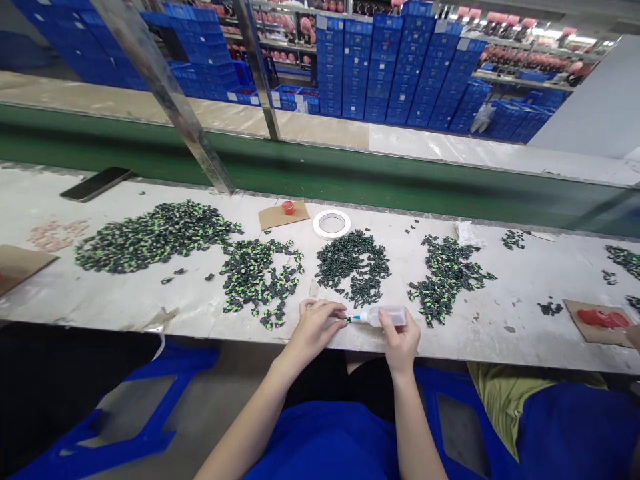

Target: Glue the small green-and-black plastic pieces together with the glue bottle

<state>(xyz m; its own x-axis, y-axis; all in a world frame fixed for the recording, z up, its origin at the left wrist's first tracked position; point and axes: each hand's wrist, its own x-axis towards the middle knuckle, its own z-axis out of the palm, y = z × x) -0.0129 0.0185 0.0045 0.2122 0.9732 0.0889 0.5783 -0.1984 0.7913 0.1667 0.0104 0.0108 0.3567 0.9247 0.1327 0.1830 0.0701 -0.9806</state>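
While the left hand (316,324) pinches a small dark piece (349,320) near the front of the table (190,303), the right hand (401,339) grips a translucent bottle (371,315) by its body, probably the best hold, since it looks light and squeezable, blue tip (356,318) towards the piece.

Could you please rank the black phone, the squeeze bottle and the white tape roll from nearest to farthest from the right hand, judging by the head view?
1. Squeeze bottle: held in the right hand, its nozzle pointing left.
2. White tape roll: ahead of the hand and to its left.
3. Black phone: ahead and far to the left.
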